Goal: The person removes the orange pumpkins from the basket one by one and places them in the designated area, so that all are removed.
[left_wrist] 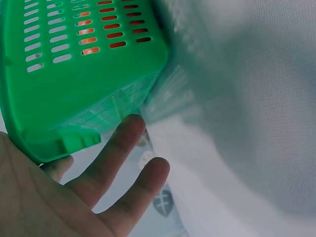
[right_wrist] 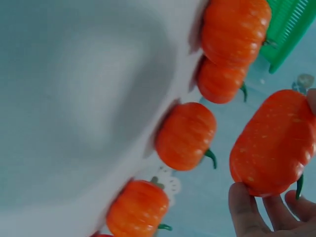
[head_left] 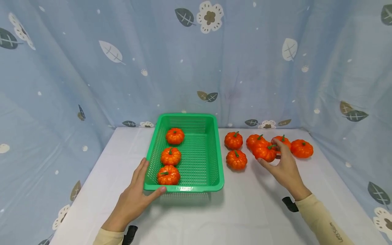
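An orange toy pumpkin (head_left: 264, 152) with a green stem is held between the thumb and fingers of my right hand (head_left: 284, 170). In the right wrist view this pumpkin (right_wrist: 274, 143) appears raised off the table, fingertips (right_wrist: 240, 197) against its side. My left hand (head_left: 130, 204) rests at the near left corner of a green plastic basket (head_left: 196, 188). Its thumb lies on the front rim and its straight fingers reach along the left side. The left wrist view has two extended fingers (left_wrist: 116, 153) beside the basket wall. Three pumpkins (head_left: 170, 156) line the basket's left side.
Right of the basket, two pumpkins (head_left: 236, 160) lie one behind the other. Farther right, a row of pumpkins (head_left: 301, 148) sits near the table's back edge, partly behind the right hand. A patterned blue curtain (head_left: 171, 68) encloses the white table (head_left: 245, 211).
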